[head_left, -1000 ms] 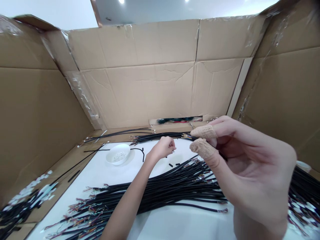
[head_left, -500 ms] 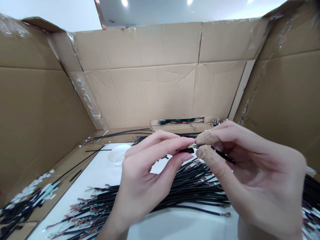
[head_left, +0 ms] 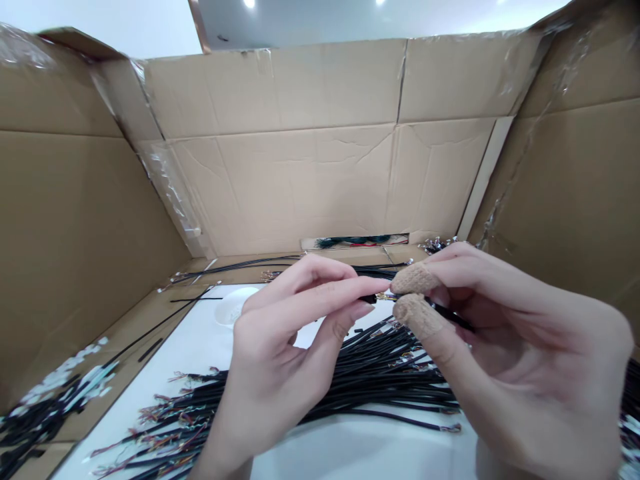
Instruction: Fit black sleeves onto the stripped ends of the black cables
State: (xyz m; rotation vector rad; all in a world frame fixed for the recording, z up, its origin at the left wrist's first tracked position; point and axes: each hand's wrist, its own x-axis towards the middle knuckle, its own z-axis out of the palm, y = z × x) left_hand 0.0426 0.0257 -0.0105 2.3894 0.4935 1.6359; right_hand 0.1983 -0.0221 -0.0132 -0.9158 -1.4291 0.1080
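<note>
The left hand [head_left: 280,373] has come up from the white bowl [head_left: 234,308] and now pinches a small black sleeve [head_left: 369,299]. It meets the black cable [head_left: 450,315], pinched in the right hand [head_left: 520,373], above the cable pile [head_left: 360,380].

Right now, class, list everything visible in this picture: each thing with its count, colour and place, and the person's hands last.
cable pile: many, black with coloured wire ends, on the white surface below the hands
far cables: several, black, along the back edge
white bowl: one, partly hidden behind the left hand
white surface: one, centre
cardboard walls: brown, left, back and right
small black piece: one, pinched at the fingertips
left hand: bare, grip on the small black piece
right hand: tan fingertip covers, grip on a single black cable
</note>
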